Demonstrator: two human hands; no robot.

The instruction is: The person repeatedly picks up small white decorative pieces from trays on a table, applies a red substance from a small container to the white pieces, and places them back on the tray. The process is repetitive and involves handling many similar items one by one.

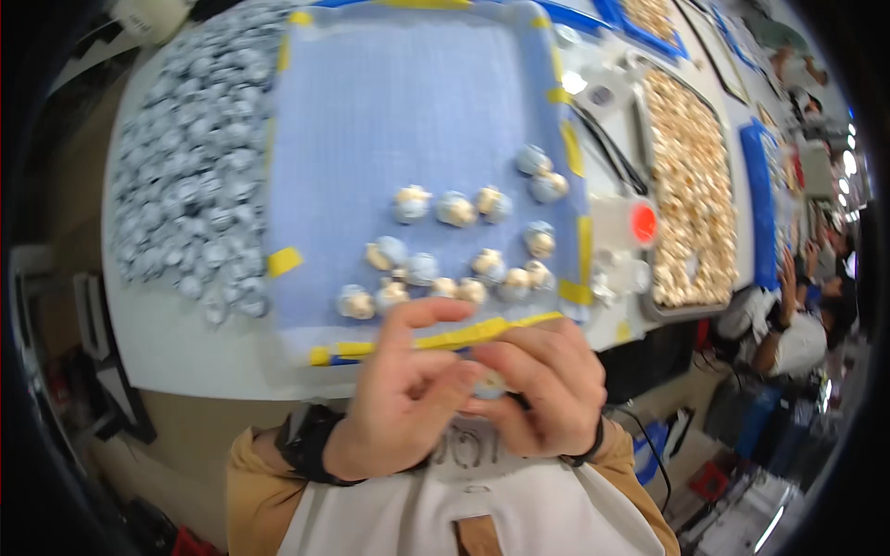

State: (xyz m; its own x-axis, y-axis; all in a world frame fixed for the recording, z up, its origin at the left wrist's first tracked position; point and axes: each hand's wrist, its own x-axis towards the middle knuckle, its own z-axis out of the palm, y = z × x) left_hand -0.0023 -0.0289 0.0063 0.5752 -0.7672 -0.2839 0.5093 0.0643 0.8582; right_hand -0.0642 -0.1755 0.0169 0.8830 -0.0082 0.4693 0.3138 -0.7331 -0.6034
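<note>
Pale blue, a small part (489, 383) sits low centre of the frame, pinched between left hand (400, 400) and right hand (540, 389), fingers curled shut on it, just below the mat (389, 120).

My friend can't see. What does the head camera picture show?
Two hands, left hand and right hand, meet over a small pale part at the near edge of a white table. Beyond them, a blue mat holds small blue-and-tan pieces, with a heap of bluish pieces on the left and a tray of tan pieces on the right.
</note>
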